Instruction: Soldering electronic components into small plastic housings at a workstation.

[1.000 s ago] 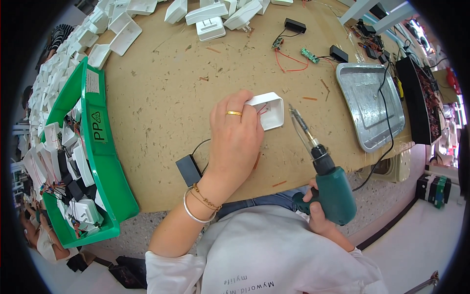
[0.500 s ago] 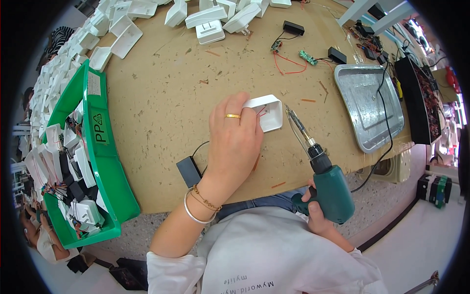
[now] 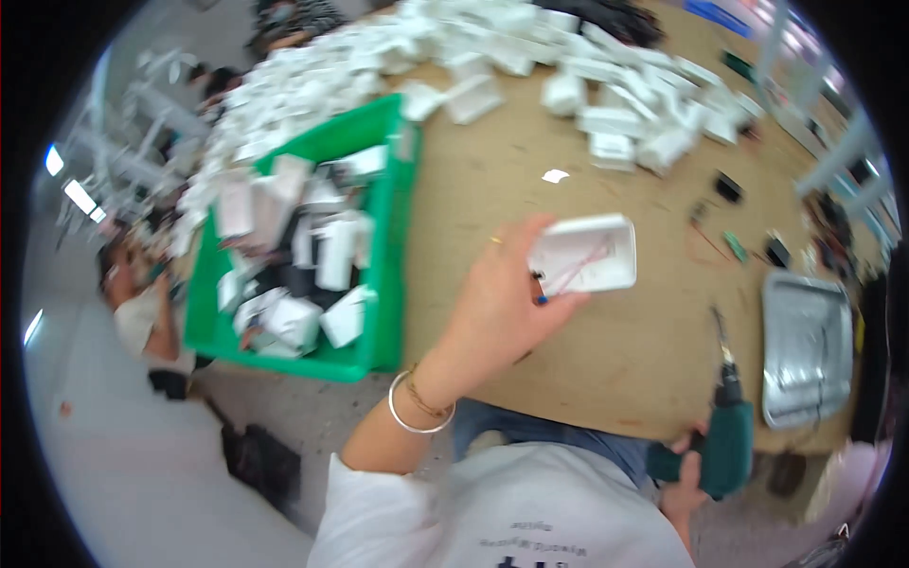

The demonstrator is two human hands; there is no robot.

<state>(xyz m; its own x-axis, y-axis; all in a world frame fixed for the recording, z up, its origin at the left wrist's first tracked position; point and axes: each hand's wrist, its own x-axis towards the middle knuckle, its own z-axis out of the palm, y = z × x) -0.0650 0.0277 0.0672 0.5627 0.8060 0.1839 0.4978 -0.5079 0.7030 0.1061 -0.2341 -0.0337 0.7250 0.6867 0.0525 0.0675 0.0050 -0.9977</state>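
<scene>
My left hand grips a white plastic housing by its left end, thumb along the near edge. The housing is an open shell, its hollow side turned up, with thin red wires inside. A small dark and blue part shows beside my left fingers; motion blur hides its kind. At the lower right, my right hand is wrapped round the handle of a dark green soldering gun. Its metal tip points away from me over the table, apart from the housing.
A green bin full of white housings and wired parts stands left. White housings are heaped along the far side. Right lie a metal tray, a green circuit board and black blocks. A white scrap lies mid-table.
The view has swung left, bringing more of the bin into sight. My left hand has turned the housing so its inside shows more. The soldering tip is now farther from the housing.
</scene>
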